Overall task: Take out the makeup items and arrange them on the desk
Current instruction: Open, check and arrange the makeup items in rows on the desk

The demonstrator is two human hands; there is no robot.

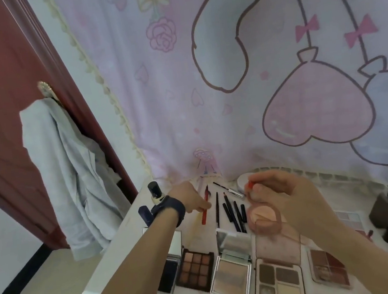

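Left hand (pixel 191 200) pinches red pencil (pixel 204 206) onto counter (pixel 195 239); right hand (pixel 281 197) grips small red item (pixel 250 184), maybe cap. Arranging step; next, lay pencil parallel beside black pencils (pixel 231 212).

The white desk (pixel 119 262) carries many makeup items. Just beside the left hand (pixel 190 200) lies a red pencil (pixel 204 206), and between the two hands lie several dark pencils (pixel 231 212). Under the right hand (pixel 286 198) rests a pink powder puff (pixel 262 215). Nearer than both hands, open eyeshadow palettes (pixel 195 268) lie in a row.
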